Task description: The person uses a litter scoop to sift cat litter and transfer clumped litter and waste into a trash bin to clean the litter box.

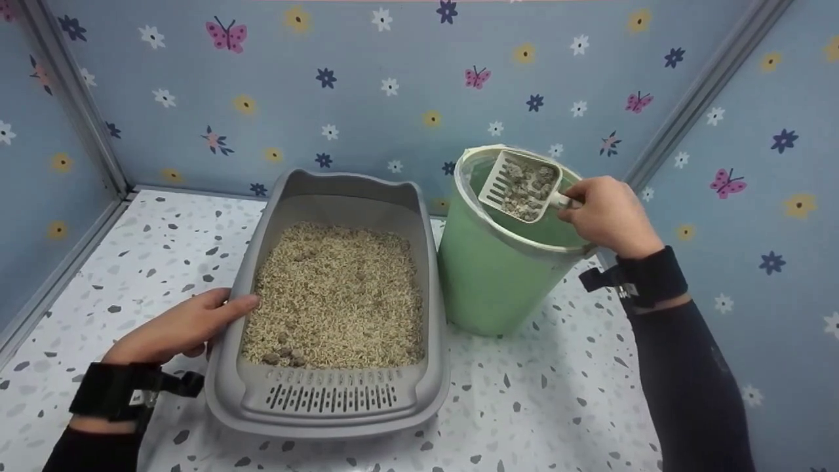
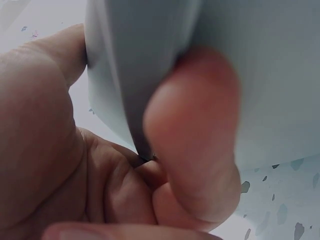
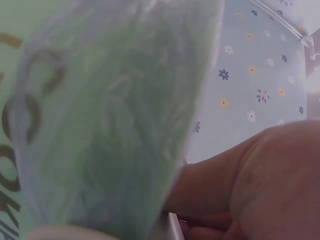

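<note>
My left hand grips the left rim of a grey litter box, thumb over the edge; the left wrist view shows fingers curled against the box wall. The box holds tan pellet litter, with a few dark clumps at its front. My right hand holds a pale litter scoop by its handle. The scoop carries greyish clumps and crumbs, over the mouth of a green bin. A clear liner lines the bin in the right wrist view.
The bin stands right beside the litter box, slightly tilted. Behind both rises a blue wall with flowers and butterflies, and side panels close off left and right. Speckled white flooring shows in front of the bin and left of the box.
</note>
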Tool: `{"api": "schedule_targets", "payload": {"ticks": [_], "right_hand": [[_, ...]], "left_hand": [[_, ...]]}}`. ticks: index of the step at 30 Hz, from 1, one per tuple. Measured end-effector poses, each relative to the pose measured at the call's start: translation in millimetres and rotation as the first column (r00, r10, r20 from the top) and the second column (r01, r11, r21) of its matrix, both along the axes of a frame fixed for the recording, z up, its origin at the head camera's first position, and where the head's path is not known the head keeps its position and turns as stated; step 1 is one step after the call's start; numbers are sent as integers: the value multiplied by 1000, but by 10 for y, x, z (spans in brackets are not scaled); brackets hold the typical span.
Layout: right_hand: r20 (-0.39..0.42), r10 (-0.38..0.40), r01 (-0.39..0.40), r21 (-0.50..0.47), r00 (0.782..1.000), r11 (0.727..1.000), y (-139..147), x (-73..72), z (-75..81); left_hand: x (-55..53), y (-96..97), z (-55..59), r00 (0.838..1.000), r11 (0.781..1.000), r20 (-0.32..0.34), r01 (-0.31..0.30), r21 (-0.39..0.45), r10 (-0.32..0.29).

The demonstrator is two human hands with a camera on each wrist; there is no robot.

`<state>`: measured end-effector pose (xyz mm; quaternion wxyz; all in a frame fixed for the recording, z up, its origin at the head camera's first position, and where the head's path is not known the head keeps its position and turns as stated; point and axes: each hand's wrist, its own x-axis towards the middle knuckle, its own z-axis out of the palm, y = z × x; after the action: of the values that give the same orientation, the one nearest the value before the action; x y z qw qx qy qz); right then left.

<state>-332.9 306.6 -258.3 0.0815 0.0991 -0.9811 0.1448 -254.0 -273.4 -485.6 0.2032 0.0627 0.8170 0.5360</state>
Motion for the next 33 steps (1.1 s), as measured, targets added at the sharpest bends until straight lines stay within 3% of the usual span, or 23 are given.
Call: {"api": "schedule_targets", "payload": {"ticks": [9, 18, 28, 33], "right_hand": [[-84, 9, -4, 64, 996, 998, -62, 86, 16], [-176, 3, 22, 138, 984, 990, -111, 143, 24], [-342, 42, 43, 237, 939, 971, -150, 181, -37], [-439, 98, 33, 282, 893, 959, -145, 165, -122]], "left_hand": [[-2, -5, 5, 1000, 1000, 8, 1, 13, -1], [-12, -8, -3, 1000, 999, -11, 3, -32, -3], [2, 4, 13, 1000, 999, -15, 11, -31, -11], [-1, 5, 12, 1000, 999, -16, 6, -38, -7]]}}
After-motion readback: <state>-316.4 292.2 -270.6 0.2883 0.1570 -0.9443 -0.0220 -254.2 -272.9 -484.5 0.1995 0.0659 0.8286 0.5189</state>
